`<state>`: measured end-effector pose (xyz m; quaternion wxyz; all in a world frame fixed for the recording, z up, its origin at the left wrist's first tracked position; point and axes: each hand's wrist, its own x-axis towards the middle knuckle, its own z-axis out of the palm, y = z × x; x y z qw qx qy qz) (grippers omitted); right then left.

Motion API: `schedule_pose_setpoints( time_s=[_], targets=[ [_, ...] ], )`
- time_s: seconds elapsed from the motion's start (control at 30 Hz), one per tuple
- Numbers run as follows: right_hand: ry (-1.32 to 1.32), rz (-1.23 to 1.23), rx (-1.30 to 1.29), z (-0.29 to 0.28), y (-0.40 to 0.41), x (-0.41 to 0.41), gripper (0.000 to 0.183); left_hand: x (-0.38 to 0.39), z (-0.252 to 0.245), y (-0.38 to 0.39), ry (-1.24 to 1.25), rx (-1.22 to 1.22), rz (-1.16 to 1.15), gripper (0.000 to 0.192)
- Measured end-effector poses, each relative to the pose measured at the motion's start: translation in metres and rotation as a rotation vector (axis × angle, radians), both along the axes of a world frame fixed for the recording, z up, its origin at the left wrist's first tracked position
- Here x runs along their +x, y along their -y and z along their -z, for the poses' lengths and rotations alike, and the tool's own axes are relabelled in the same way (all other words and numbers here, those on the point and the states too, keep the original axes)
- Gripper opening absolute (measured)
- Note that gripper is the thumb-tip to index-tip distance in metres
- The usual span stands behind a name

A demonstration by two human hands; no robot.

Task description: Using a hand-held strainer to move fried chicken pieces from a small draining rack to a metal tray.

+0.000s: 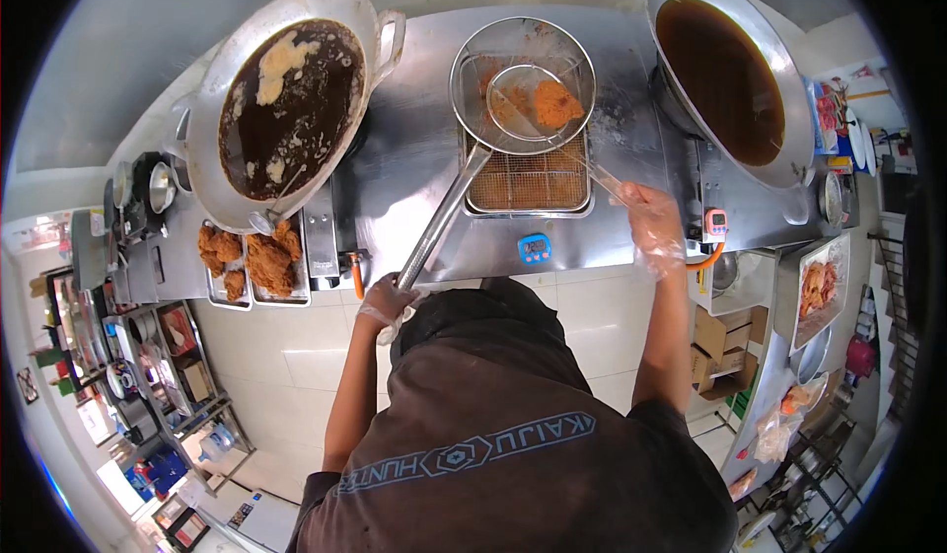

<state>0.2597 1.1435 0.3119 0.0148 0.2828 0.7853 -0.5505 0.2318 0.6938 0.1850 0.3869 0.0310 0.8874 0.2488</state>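
My left hand (386,303), in a clear plastic glove, grips the long metal handle of a round wire-mesh strainer (463,103). One piece of fried chicken (556,104) lies in the strainer, towards its right side. Under the strainer is a metal tray with a wire rack (527,183), its far half seen through the mesh. My right hand (651,216), gloved too, holds a slim metal utensil (607,181), apparently tongs. The utensil points at the strainer's right rim; its far end is hard to make out.
A wok of dark oil (292,124) with pale foam stands at left, a second oil wok (721,79) at right. Trays of fried chicken (270,264) sit at the left front. A blue timer (534,248) lies near the counter edge; a pink timer (716,221) is by the right burner.
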Motion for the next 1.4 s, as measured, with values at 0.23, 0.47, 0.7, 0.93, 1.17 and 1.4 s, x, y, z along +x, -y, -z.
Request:
schedule_pose_setpoints(
  time_s=[0.23,0.47,0.7,0.93,1.17,1.4],
  targets=[
    [0.032,-0.101,0.202,-0.053,0.032,0.032,0.030,0.000,0.049,-0.008,-0.174,0.178,-0.210,0.073],
    [0.145,-0.224,0.239,-0.082,0.132,0.049,0.020,0.024,0.013,0.025,-0.520,0.333,-0.361,0.056],
    [0.273,-0.299,-0.159,-0.056,0.272,0.070,0.029,0.095,-0.040,0.179,-0.679,0.346,-0.739,0.030],
    [0.431,-0.577,-0.449,0.002,0.439,0.047,0.036,0.128,-0.009,0.343,-0.611,0.327,-1.322,0.031],
    [0.641,-0.443,-0.939,0.090,0.563,0.009,0.033,0.070,0.077,0.421,-0.861,0.556,-1.203,0.025],
    [0.677,-0.291,-1.349,0.159,0.571,-0.013,0.029,-0.002,0.096,0.407,-0.655,0.412,-1.106,0.040]
  ],
)
